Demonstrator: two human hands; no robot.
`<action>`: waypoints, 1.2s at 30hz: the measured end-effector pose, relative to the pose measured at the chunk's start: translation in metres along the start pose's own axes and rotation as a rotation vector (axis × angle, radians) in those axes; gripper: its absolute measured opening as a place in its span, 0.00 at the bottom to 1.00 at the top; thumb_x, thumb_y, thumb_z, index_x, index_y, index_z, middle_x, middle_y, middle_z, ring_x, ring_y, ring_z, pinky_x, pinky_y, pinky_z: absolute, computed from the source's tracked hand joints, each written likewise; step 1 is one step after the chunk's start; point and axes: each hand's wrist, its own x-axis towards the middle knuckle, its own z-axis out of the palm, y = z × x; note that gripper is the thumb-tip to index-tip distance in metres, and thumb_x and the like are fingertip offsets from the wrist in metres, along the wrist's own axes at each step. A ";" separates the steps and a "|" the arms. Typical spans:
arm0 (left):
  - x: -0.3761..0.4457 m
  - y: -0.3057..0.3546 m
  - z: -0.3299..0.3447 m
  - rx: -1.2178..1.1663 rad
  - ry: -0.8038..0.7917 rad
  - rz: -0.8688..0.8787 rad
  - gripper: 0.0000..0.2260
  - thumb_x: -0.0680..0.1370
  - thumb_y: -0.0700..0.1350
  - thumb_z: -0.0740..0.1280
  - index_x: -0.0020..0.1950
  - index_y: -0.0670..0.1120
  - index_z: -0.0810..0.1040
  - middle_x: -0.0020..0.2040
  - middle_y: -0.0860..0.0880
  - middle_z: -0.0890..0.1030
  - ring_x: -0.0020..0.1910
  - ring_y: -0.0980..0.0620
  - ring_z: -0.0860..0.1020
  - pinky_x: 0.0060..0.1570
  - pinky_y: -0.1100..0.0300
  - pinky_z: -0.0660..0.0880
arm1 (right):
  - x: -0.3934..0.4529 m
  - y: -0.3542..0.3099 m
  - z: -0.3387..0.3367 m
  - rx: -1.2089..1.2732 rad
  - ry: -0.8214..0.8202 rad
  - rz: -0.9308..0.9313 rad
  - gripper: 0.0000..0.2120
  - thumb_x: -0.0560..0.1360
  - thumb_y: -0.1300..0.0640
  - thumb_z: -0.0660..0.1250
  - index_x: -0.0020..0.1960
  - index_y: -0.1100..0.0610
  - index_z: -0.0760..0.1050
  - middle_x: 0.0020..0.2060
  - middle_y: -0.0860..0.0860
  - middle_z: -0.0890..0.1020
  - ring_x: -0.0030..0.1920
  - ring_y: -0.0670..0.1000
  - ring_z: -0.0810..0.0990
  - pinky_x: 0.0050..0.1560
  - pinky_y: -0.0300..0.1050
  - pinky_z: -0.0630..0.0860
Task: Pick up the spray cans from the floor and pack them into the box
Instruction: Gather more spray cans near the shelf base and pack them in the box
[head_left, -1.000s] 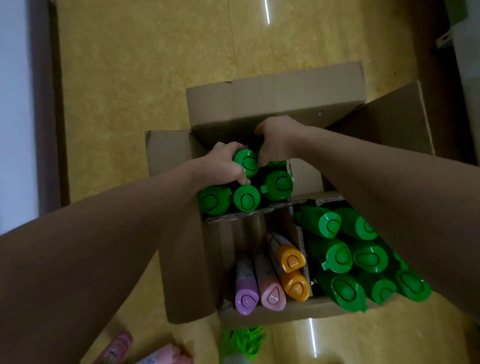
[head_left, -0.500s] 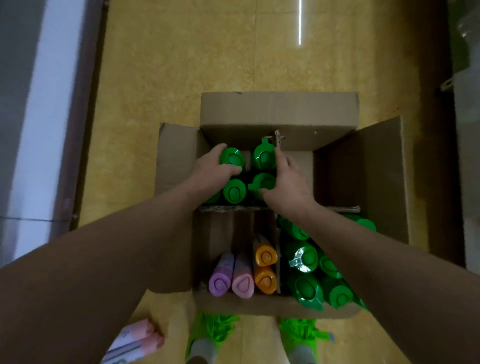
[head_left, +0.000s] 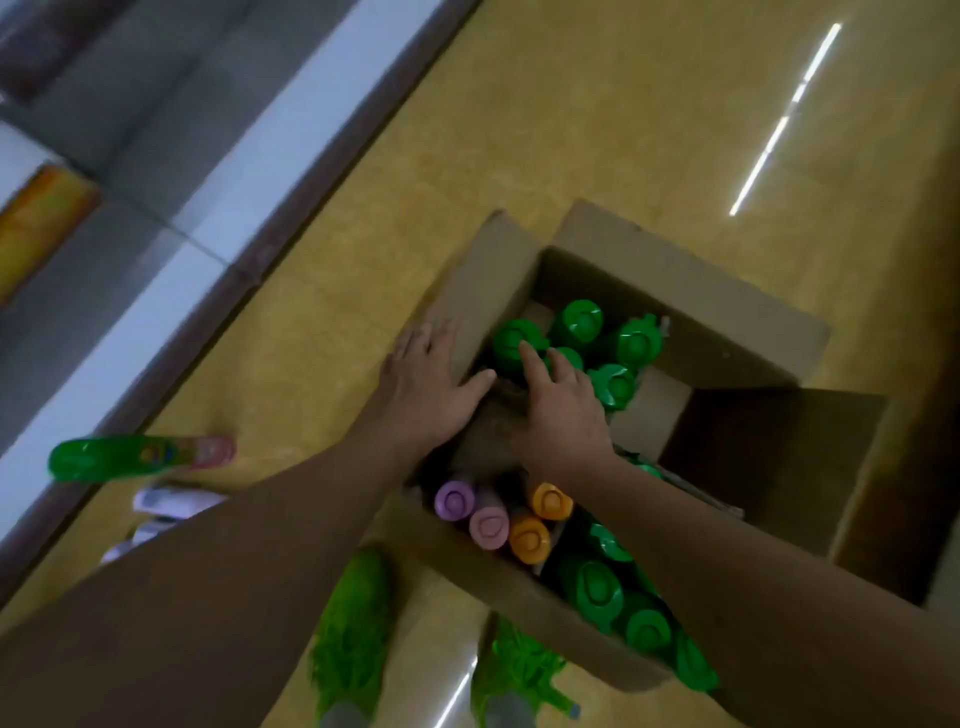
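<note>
Yellow flooring (head_left: 597, 130) surrounds the work area, with a pale baseboard strip (head_left: 218, 208) running along the left. Your cardboard box (head_left: 701, 291) sits on it with flaps open, and the group of green-capped cans (head_left: 576, 325) stands upright in its far compartment; purple, pink and orange caps (head_left: 488, 525) fill the near-left cell, and more green caps (head_left: 597, 587) fill the near-right one. Half a second ago both hands gripped the far green cans; now you have released them. Your left hand (head_left: 426, 384) lies flat, fingers straight, on the left flap and wall of the box. Your right hand (head_left: 561, 410) rests with fingers extended, touching the nearest green caps and the divider edge, holding nothing. Your view has also swung left, bringing unpacked stock into sight: a green can (head_left: 140, 457) lying on its side on the floor, well apart from the box, and paler cans (head_left: 171, 501) just beside it. Judge the last placement complete and those floor cans next for collection. Motion blur hides finer detail.
</note>
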 end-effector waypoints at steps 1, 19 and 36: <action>-0.010 -0.015 -0.004 0.012 0.027 -0.025 0.38 0.78 0.66 0.61 0.82 0.52 0.52 0.82 0.48 0.51 0.80 0.46 0.49 0.78 0.46 0.51 | 0.000 -0.013 0.008 -0.031 -0.021 -0.034 0.45 0.74 0.43 0.69 0.81 0.47 0.47 0.79 0.57 0.54 0.77 0.62 0.55 0.73 0.60 0.62; -0.217 -0.341 -0.002 -0.496 0.384 -0.819 0.36 0.74 0.59 0.72 0.77 0.45 0.66 0.76 0.39 0.66 0.74 0.40 0.64 0.72 0.47 0.65 | -0.035 -0.258 0.208 -0.347 -0.299 -0.420 0.46 0.73 0.39 0.69 0.81 0.47 0.46 0.79 0.57 0.55 0.76 0.60 0.57 0.73 0.54 0.61; -0.263 -0.537 0.127 -0.768 0.290 -1.258 0.29 0.74 0.53 0.73 0.71 0.45 0.70 0.64 0.38 0.76 0.61 0.37 0.76 0.60 0.46 0.75 | -0.008 -0.289 0.458 -0.613 -0.496 -0.409 0.37 0.73 0.46 0.72 0.76 0.54 0.60 0.67 0.57 0.72 0.64 0.62 0.73 0.60 0.53 0.73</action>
